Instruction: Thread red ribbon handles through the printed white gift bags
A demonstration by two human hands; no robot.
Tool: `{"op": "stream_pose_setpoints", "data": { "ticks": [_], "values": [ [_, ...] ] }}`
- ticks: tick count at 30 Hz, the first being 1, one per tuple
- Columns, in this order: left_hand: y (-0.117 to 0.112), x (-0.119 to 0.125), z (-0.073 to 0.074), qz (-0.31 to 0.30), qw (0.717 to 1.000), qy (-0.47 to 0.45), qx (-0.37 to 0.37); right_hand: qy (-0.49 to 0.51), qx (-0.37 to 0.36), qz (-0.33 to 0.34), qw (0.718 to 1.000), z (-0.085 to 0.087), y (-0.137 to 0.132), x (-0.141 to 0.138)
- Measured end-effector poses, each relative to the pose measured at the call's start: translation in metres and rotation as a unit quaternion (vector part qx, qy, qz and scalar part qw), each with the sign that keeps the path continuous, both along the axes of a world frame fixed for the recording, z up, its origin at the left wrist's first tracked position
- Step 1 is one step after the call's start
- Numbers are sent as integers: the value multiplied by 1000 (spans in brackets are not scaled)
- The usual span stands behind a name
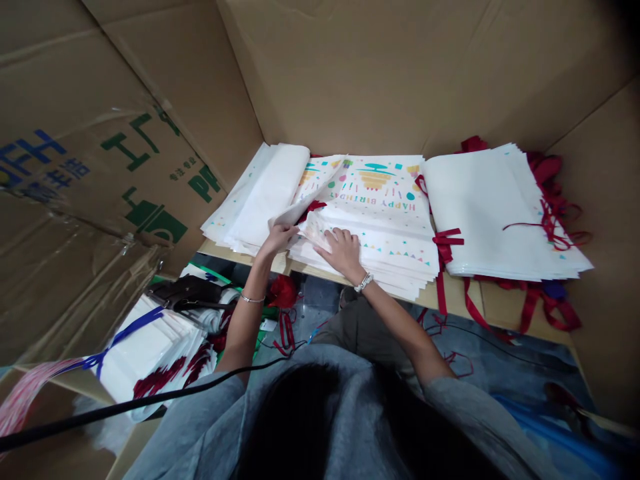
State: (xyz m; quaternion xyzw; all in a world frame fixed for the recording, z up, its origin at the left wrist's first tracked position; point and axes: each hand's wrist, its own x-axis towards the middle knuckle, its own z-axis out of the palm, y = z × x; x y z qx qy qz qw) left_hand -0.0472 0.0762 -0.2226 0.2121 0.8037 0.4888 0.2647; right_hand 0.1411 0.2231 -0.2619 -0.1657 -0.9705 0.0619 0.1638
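Note:
A stack of white birthday-print gift bags point(385, 207) with dark red ribbon handles lies in the middle of a low cardboard-topped table point(465, 297). My left hand point(277, 237) pinches the lifted near-left corner of the top bag, fingers closed on it. My right hand point(342, 252) lies on the same bag's near edge, fingers spread and pressing down. A red ribbon point(313, 208) shows under the lifted flap.
A pile of plain white bags point(260, 197) lies on the left, another white stack point(495, 213) with red ribbons on the right. Cardboard walls point(400, 73) enclose the table. Below left are more bags point(145, 353) and a black cable point(150, 400).

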Motion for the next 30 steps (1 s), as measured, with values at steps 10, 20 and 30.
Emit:
{"op": "stream_pose_setpoints", "data": {
  "ticks": [10, 20, 30],
  "values": [
    [-23, -4, -10, -18, 996, 75, -44, 20, -9, -7, 1000, -4, 1, -2],
    [-18, -10, -20, -41, 997, 14, -63, 21, -11, -5, 1000, -5, 0, -1],
    [-7, -5, -16, 11, 1000, -12, -10, 11, -3, 5, 1000, -6, 0, 0]
  ]
}}
